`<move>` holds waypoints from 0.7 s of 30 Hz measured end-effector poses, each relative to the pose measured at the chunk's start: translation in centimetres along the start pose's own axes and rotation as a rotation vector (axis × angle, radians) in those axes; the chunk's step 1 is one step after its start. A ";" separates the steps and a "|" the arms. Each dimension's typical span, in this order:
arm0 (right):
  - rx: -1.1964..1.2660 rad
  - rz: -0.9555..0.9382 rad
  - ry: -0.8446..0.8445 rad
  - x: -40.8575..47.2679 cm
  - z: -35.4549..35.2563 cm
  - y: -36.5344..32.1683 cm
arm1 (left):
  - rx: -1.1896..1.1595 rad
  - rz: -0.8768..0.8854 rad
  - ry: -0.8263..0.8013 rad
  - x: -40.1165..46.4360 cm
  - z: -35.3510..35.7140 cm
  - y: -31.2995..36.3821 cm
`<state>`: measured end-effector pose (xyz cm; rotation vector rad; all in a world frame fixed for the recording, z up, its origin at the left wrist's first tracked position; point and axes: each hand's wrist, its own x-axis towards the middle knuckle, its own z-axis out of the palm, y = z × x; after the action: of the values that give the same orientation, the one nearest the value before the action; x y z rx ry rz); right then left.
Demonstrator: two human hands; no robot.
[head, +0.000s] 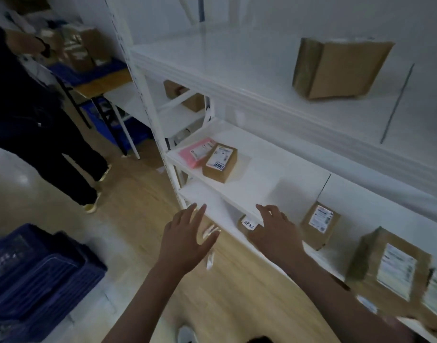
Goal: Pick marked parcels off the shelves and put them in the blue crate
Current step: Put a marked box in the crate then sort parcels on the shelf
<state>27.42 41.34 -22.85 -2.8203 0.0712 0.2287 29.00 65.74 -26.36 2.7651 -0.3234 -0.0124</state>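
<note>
Parcels number at least six on the white shelves [247, 194]: a pink mailer [196, 152] touching a labelled box [219, 162] above both grips, one brown box [341, 68] higher up, a small box [247, 225] just left of the right grip [274, 233], and two boxes [320, 225] [390, 266] right of it. Both grips, left [185, 241] too, are spread apart, holding nothing. One blue crate [39, 276] sits left of the left grip.

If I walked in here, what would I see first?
Two bare hands, the left hand and right hand, both open and empty, reaching toward the white shelves. On the middle shelf a pink parcel lies beside a small brown box. The blue crate sits on the floor, lower left.
</note>
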 end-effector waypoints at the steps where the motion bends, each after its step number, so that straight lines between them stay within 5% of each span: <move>1: 0.003 0.012 -0.002 1.0 0.4 -1.4 | 0.004 0.008 -0.015 1.4 -0.6 -1.6; 21: 0.089 0.307 0.004 21.7 3.2 -9.5 | 0.021 0.277 -0.224 26.8 -0.6 -15.3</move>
<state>49.03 50.87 -26.60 -2.7102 0.5038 0.2806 58.51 73.84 -30.25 2.7175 -0.7662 -0.2510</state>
